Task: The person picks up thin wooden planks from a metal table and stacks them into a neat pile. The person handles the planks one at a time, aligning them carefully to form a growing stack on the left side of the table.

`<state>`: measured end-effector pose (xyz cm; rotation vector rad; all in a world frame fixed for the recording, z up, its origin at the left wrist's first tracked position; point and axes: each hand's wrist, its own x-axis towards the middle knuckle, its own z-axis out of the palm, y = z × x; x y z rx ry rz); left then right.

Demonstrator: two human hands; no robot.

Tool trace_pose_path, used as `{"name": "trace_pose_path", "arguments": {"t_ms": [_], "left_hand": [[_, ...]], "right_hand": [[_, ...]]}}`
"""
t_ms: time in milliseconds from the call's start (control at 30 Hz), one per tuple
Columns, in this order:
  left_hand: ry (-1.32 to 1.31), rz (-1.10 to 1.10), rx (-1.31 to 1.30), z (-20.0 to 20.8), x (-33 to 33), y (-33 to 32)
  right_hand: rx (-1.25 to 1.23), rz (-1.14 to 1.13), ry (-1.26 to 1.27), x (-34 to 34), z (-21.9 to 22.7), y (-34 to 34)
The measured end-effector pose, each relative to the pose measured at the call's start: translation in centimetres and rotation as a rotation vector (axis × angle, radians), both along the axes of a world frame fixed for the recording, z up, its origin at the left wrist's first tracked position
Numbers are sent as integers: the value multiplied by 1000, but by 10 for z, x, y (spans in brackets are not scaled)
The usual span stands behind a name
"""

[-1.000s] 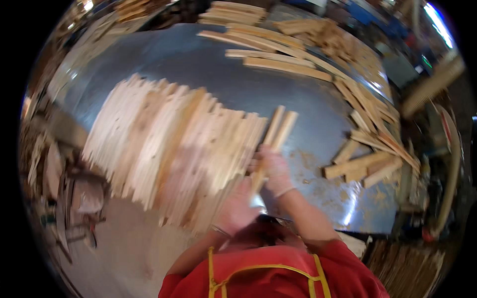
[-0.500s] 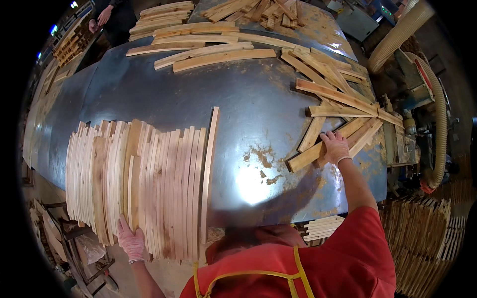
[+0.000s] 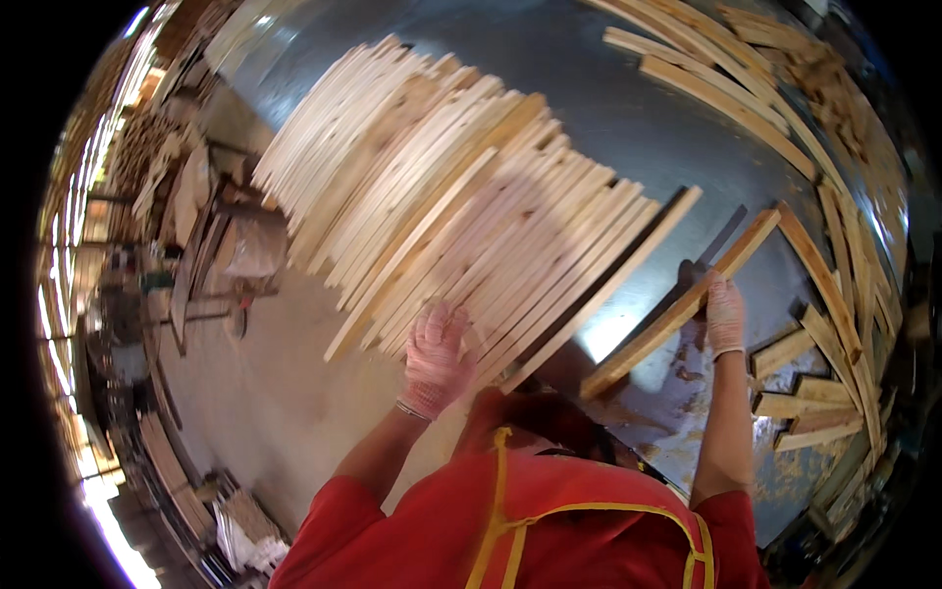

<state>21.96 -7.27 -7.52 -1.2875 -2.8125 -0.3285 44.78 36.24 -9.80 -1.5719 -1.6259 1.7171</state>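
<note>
My right hand [image 3: 725, 316], in a pale glove, grips a wooden strip [image 3: 643, 344] that slants above the metal table top. My gloved left hand [image 3: 435, 358] lies at the near ends of a wide row of slats [image 3: 392, 177], its fingers stretched out over them and slightly blurred. The slats are pale and packed side by side, with a few darker or shorter pieces among them. A single slat [image 3: 610, 283] lies just right of the row, with a dark gap between.
More strips lie loosely heaped on the right of the metal table [image 3: 549, 74], with long ones [image 3: 726, 103] at the far right. Beyond the left edge are concrete floor [image 3: 265, 393], a stand with a plastic bag [image 3: 257, 245], and stacked timber.
My view has turned left and tilted. My right hand has drawn a strip from the pile toward the row. The left hand has shifted right along the slats' near ends.
</note>
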Motion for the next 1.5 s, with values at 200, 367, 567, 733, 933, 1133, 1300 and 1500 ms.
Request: {"name": "trace_pose_path", "arguments": {"t_ms": [200, 367, 567, 733, 933, 1133, 1300, 1500], "left_hand": [[-155, 582, 186, -5, -3, -105], [-1214, 1288, 963, -81, -20, -147], [-1759, 1125, 1154, -69, 8, -96], [-1589, 974, 1051, -3, 3, -90], [-1781, 205, 547, 61, -75, -122], [-1052, -85, -176, 70, -104, 66], [-770, 9, -393, 95, -89, 89], [87, -97, -314, 83, -122, 6]], "right_hand": [[-208, 194, 216, -84, 0, -151], [-248, 10, 213, -67, -4, -166], [-98, -12, 199, -67, -24, -162], [-60, 175, 264, -65, -33, -166], [-211, 120, 504, -72, -35, -165], [65, 349, 174, -50, -13, -124], [1048, 613, -834, 74, 7, 64], [690, 793, -1208, 85, 40, 120]]}}
